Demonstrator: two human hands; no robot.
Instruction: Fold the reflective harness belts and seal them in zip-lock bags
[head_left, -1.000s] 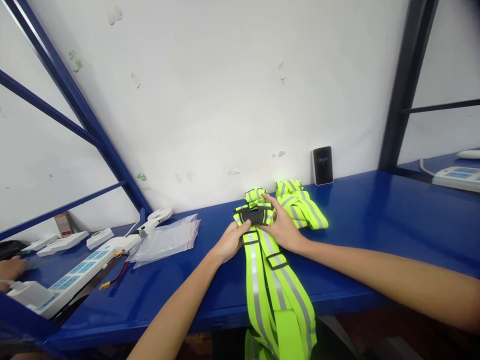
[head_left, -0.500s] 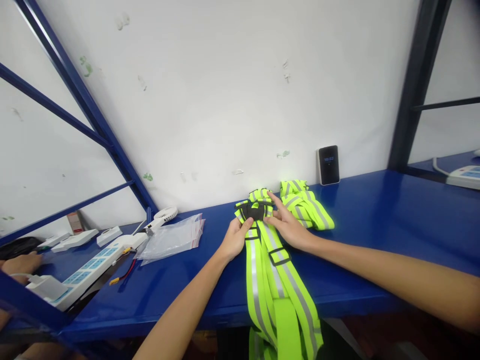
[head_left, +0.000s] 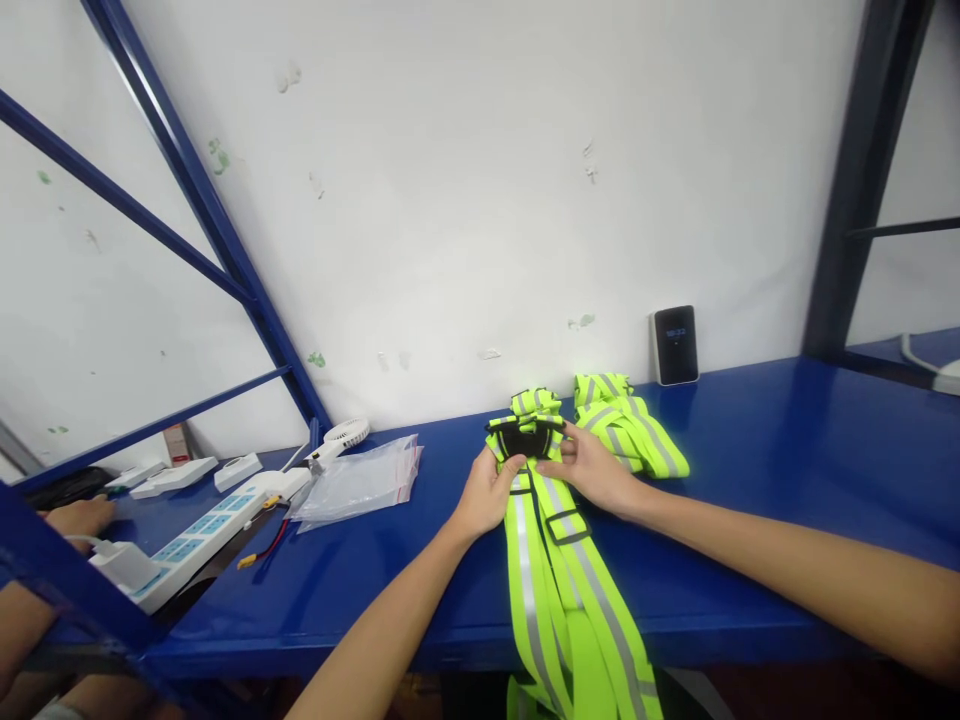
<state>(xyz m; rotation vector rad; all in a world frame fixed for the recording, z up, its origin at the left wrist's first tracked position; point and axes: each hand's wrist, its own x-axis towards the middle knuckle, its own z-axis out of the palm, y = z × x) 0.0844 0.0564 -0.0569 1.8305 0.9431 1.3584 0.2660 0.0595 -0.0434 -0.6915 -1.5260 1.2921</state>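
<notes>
Lime reflective strap harness (head_left: 551, 570), grey-striped, lying on the blue desk (head_left: 750, 600), straps trailing over its front edge. Left hand (head_left: 487, 497) and right hand (head_left: 589, 475): fingers together, pinching opposite sides of its black plastic fitting (head_left: 525, 437).

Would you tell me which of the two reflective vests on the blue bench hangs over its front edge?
The vest between the left hand and right hand: its straps drape off the blue bench. The other vest lies bunched by the wall.
</notes>
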